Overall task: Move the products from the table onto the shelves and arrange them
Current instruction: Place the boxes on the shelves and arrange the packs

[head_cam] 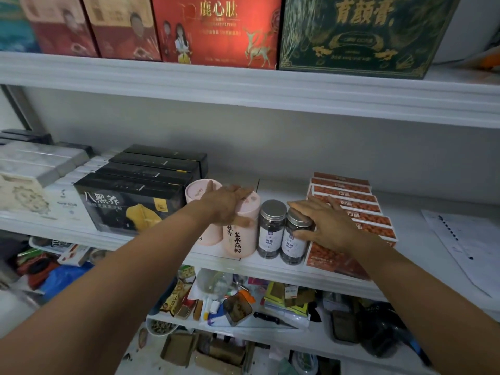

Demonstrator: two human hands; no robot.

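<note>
On the middle white shelf (pixel 270 266) stand two pink cylindrical canisters, a rear one (pixel 200 190) and a front one (pixel 240 239) with black characters. My left hand (pixel 230 204) grips the front pink canister over its lid. To their right stand two clear jars with silver lids, the left jar (pixel 270 231) and the right jar (pixel 293 246). The right jar's lid and side are gripped by my right hand (pixel 324 223). A row of orange flat boxes (pixel 359 209) lies just right of the jars, under my right wrist.
Black boxes (pixel 135 201) and white and grey boxes (pixel 40 169) fill the shelf's left part. Papers (pixel 465 239) lie at its right end. Large red and green gift boxes (pixel 351 33) stand on the upper shelf. The lower shelf holds cluttered odds and ends (pixel 243 301).
</note>
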